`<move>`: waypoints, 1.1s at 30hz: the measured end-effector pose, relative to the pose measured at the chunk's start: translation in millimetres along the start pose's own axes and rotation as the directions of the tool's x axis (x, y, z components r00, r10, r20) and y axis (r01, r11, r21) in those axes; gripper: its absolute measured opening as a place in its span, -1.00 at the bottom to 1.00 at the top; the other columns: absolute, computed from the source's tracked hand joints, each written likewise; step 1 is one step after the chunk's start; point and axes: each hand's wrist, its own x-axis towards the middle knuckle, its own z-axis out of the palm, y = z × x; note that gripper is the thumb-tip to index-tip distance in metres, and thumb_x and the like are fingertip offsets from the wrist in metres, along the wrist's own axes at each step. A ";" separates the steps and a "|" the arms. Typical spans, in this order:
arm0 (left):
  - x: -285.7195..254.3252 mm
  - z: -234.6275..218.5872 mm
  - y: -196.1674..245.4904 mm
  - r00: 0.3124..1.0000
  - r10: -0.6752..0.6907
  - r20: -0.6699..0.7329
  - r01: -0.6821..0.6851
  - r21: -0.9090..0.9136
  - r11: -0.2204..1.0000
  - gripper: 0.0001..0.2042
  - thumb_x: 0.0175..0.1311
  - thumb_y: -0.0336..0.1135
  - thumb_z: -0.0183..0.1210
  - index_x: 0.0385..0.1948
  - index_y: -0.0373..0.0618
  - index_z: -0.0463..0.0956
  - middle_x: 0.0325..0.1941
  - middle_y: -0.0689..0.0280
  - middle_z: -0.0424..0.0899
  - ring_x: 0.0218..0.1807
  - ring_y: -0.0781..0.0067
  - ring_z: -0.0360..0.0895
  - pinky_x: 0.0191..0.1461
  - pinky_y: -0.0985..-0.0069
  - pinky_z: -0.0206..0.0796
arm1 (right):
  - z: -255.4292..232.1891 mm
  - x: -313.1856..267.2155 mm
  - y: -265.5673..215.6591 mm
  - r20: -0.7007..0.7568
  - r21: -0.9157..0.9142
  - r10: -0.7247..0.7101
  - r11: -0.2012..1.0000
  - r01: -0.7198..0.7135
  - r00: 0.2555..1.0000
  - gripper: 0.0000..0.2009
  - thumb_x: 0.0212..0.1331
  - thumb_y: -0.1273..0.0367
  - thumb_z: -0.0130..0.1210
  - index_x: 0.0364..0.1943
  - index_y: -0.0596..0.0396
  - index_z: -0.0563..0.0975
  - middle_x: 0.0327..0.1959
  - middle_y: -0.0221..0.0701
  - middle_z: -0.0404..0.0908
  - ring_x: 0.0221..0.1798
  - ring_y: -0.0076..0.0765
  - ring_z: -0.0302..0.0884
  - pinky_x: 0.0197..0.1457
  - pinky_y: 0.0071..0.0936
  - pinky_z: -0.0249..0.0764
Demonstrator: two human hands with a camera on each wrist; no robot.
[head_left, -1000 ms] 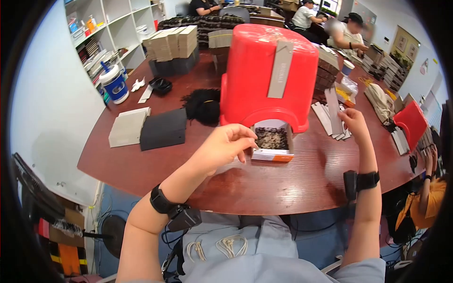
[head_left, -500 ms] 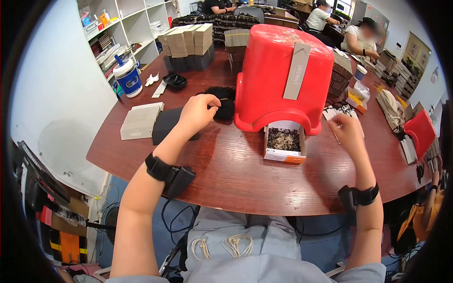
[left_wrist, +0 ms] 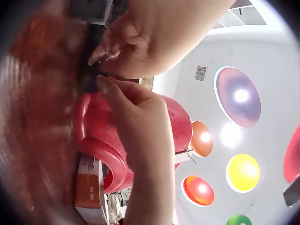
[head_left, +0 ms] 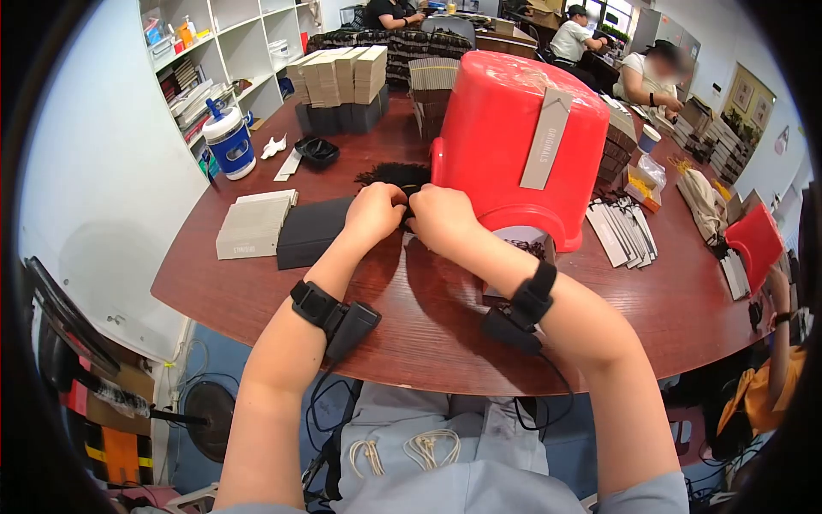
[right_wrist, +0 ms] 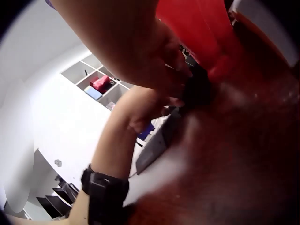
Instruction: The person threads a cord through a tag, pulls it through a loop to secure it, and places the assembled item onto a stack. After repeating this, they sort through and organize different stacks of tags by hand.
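Both hands meet over a bundle of black strings (head_left: pixel 394 175) on the table, just left of an overturned red plastic bin (head_left: pixel 522 137). My left hand (head_left: pixel 375 212) has its fingers bent and pinches at the bundle's near end. Fingertips almost meeting it, my right hand (head_left: pixel 441 221) pinches the dark strings with thumb and forefinger, as the left wrist view shows. Much of the bundle is hidden behind the hands. A grey tag (head_left: pixel 548 140) lettered ORIGINALS lies against the bin. Below the bin's cutout, a small box (left_wrist: pixel 89 190) is partly covered by the right forearm.
Beige sheets (head_left: pixel 255 227) and dark grey sheets (head_left: pixel 312 230) lie at left. Grey tags with black cords (head_left: pixel 622 231) are spread right of the bin. A blue-and-white jug (head_left: pixel 229 141) and stacked cards (head_left: pixel 342 77) stand further back.
My right hand has left the grey tags at right, where it held one, and crossed to the black strings. My left hand has moved left from the box to join it there.
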 end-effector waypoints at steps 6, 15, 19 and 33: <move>-2.0 4.7 -3.3 0.999 0.000 0.043 -0.001 0.004 1.000 -0.83 -0.14 -0.39 0.08 -0.45 -0.18 0.52 -0.31 0.08 0.49 -0.18 0.13 0.41 -0.10 0.34 0.25 | 24.6 1.7 0.1 -0.097 -0.117 -0.055 0.992 0.043 0.994 -0.90 -0.21 0.42 0.02 -0.56 0.14 0.49 -0.49 -0.28 0.45 -0.49 -0.25 0.49 -0.49 -0.43 0.42; -1.7 2.9 -3.3 0.999 0.012 0.035 -0.012 0.008 1.000 -0.81 -0.15 -0.39 0.09 -0.42 -0.17 0.54 -0.38 0.07 0.53 -0.26 0.12 0.47 -0.18 0.35 0.30 | 19.3 2.8 -1.6 -0.044 -0.157 -0.034 0.987 0.027 0.998 -0.88 -0.23 0.44 0.05 -0.51 0.11 0.51 -0.43 -0.28 0.46 -0.45 -0.32 0.51 -0.49 -0.48 0.42; 0.6 5.7 -5.4 0.998 -0.027 0.050 0.026 0.019 0.999 -0.81 -0.12 -0.36 0.07 -0.43 -0.16 0.54 -0.36 0.08 0.53 -0.25 0.14 0.46 -0.16 0.35 0.30 | 22.1 2.8 5.8 -0.106 0.022 -0.031 0.999 0.033 0.994 -0.87 -0.23 0.43 0.04 -0.52 0.15 0.50 -0.45 -0.24 0.47 -0.43 -0.23 0.50 -0.42 -0.42 0.43; -5.7 21.3 0.5 0.998 0.002 -0.069 0.014 0.221 0.975 -0.86 -0.06 -0.35 0.04 -0.51 -0.17 0.53 -0.36 0.16 0.48 -0.31 0.18 0.46 -0.23 0.35 0.31 | -25.3 -52.7 22.5 0.066 0.601 0.017 0.798 -0.053 0.998 -0.90 -0.29 0.44 0.07 -0.66 0.19 0.46 -0.63 -0.25 0.48 -0.50 -0.21 0.46 -0.41 -0.40 0.36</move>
